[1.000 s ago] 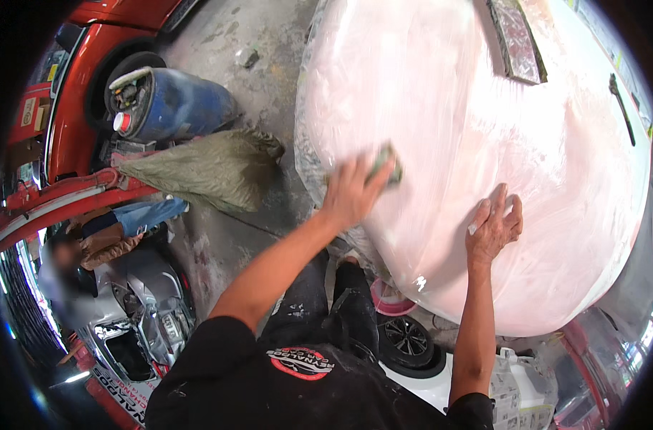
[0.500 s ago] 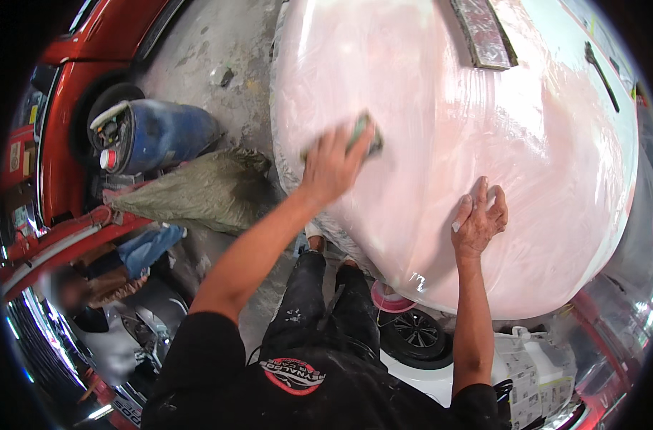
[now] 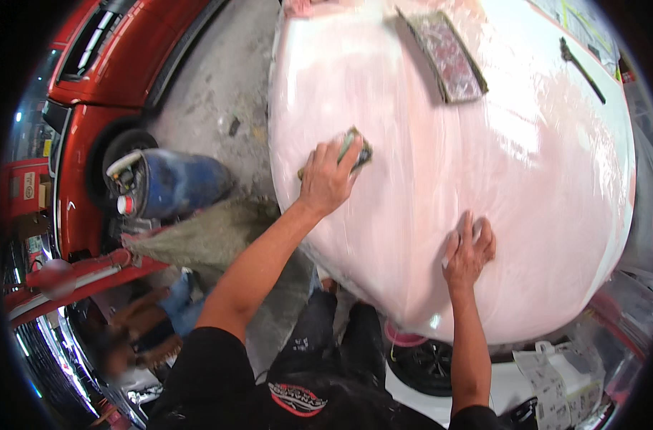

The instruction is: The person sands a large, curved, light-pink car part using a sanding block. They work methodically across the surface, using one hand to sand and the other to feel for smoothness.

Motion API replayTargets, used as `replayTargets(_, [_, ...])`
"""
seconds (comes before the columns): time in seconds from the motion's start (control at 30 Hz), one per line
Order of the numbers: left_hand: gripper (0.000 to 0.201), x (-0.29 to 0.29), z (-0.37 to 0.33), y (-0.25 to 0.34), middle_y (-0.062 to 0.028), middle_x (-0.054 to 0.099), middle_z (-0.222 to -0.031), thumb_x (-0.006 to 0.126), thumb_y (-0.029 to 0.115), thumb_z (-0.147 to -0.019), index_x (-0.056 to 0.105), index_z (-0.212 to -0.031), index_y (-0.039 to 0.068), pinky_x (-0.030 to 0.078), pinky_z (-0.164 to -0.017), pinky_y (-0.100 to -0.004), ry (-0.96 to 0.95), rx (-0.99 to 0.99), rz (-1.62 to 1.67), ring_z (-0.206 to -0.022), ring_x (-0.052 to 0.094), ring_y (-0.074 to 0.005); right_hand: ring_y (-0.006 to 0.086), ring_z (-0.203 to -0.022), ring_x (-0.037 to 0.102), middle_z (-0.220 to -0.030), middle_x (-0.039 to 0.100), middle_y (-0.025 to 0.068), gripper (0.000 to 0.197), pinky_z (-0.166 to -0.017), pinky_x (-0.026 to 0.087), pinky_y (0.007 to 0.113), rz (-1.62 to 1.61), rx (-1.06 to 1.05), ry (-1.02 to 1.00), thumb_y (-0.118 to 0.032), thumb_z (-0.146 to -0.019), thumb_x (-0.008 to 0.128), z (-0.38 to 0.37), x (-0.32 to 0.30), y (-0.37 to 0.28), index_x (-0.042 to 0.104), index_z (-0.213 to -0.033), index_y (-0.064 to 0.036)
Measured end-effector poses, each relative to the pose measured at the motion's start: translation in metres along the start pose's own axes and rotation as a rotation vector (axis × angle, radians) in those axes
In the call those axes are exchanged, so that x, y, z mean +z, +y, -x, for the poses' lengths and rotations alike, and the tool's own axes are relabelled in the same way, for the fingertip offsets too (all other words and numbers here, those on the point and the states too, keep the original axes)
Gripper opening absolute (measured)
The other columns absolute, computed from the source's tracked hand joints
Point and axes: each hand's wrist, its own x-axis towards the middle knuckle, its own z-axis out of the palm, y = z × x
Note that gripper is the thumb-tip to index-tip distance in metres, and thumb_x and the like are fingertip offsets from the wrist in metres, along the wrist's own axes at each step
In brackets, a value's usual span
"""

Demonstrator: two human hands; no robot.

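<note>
My left hand (image 3: 327,179) is closed around a small, worn greenish-dark sanding pad (image 3: 358,152) and presses it on the pale pink, wet-looking car hood (image 3: 383,229). The pad's far end shows past my fingertips; my hand covers the rest. To the right and nearer to me, my right hand (image 3: 468,252) rests on the same hood, fingers stretched out and holding nothing. A whitish patch shows by its thumb. Farther up the hood lies a long, flat block (image 3: 452,61) with a reddish-grey face and dark edges.
A black, long-handled tool (image 3: 584,72) lies at the hood's far right. To the left stand a blue drum (image 3: 186,183), an olive sack (image 3: 204,236) and a red vehicle (image 3: 111,64). Another person sits low at the left. A pink basin (image 3: 404,337) and a wheel (image 3: 428,369) are below the hood.
The view has shifted, so the long block and drum appear lower in the picture. My left hand, blurred before, is sharper and still grips the pad; my right hand stays on the hood.
</note>
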Motion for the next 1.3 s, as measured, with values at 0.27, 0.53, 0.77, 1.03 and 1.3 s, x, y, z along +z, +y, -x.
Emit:
replayTargets(0.27, [0.063,-0.009,-0.134,-0.074,-0.0192,0.062,-0.126,0.077,0.021,-0.087,0.055,-0.145,0.010,0.052,-0.093,-0.0490,0.141,-0.090,-0.080,-0.109,0.059,-0.0371,0.0374,-0.134,0.037,-0.150,0.044,0.0162,0.052,-0.113,0.030,0.051,-0.056,-0.046,0.054,-0.028,-0.093,0.066,-0.005,0.004,-0.020,0.064,-0.143,-0.0123])
replayTargets(0.53, [0.066,0.005,-0.088,-0.059,-0.0212,0.066,-0.128,0.071,0.023,-0.093,0.050,-0.153,0.007,0.043,-0.109,-0.0501,0.054,0.040,-0.074,-0.113,0.061,-0.0371,0.0373,-0.134,0.036,-0.150,0.044,0.0162,0.051,-0.111,0.030,0.052,-0.036,-0.027,0.048,-0.028,-0.093,0.066,-0.003,0.000,-0.007,0.065,-0.142,-0.0120])
replayTargets(0.77, [0.064,-0.004,-0.122,-0.063,-0.0208,0.066,-0.122,0.072,0.026,-0.091,0.052,-0.150,0.009,0.047,-0.099,-0.0498,0.086,-0.148,-0.098,-0.109,0.058,-0.0412,0.0361,-0.135,0.035,-0.151,0.044,0.0150,0.049,-0.111,0.030,0.050,-0.055,-0.041,0.043,-0.028,-0.095,0.064,-0.005,0.002,-0.013,0.066,-0.141,-0.0137])
replayTargets(1.03, [0.055,-0.002,-0.153,-0.099,-0.0185,0.067,-0.122,0.073,0.024,-0.091,0.058,-0.143,0.012,0.053,-0.094,-0.0496,0.122,0.038,-0.071,-0.110,0.061,-0.0403,0.0353,-0.134,0.036,-0.150,0.045,0.0143,0.048,-0.111,0.029,0.049,-0.035,-0.033,0.040,-0.030,-0.095,0.063,-0.006,-0.001,-0.016,0.068,-0.139,-0.0144])
replayTargets(1.3, [0.058,0.000,-0.044,-0.020,-0.0197,0.068,-0.122,0.075,0.024,-0.089,0.059,-0.143,0.011,0.052,-0.094,-0.0509,0.047,0.041,0.084,-0.110,0.061,-0.0407,0.0349,-0.133,0.036,-0.149,0.045,0.0141,0.048,-0.110,0.029,0.047,0.003,-0.017,0.046,-0.030,-0.094,0.064,-0.003,-0.001,0.000,0.068,-0.140,-0.0152])
